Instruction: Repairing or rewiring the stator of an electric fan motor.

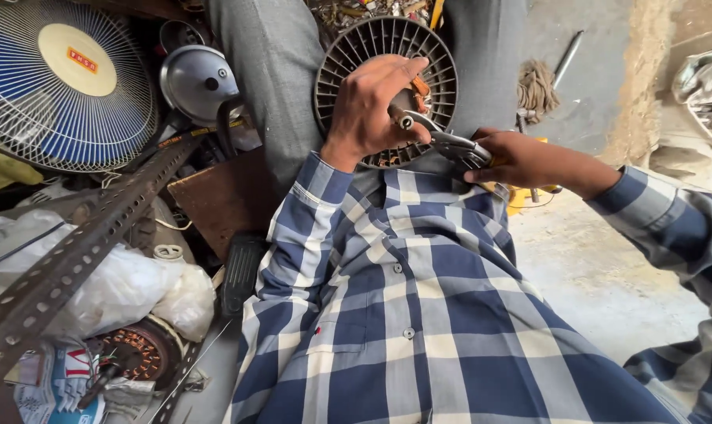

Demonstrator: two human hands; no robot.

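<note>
We've got the round slatted fan guard (383,78) in our lap. Left hand (371,102) grips its hub, right hand (521,157) squeezes pliers (442,140). Feels light, thin brittle ribs, so hold the centre.

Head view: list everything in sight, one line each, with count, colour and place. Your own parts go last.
Fan guard: one, blue and white, top left.
Round grille: one, dark grey, on the lap, top centre.
Pliers: one, metal, against the grille.
Metal cover: one, silver, right of the fan guard.
Slotted angle bar: one, rusty brown, running diagonally at left.
Plastic bags: a few, white, lower left.
Motor winding: one, copper, bottom left.
Board: one, brown, left of the leg.
Rope: one bundle, tan, on the floor at upper right.
Shirt: one, blue and white check, centre.
Left hand: on the grille, around the pliers' tip.
Right hand: grip closed on the pliers' handles.
</note>
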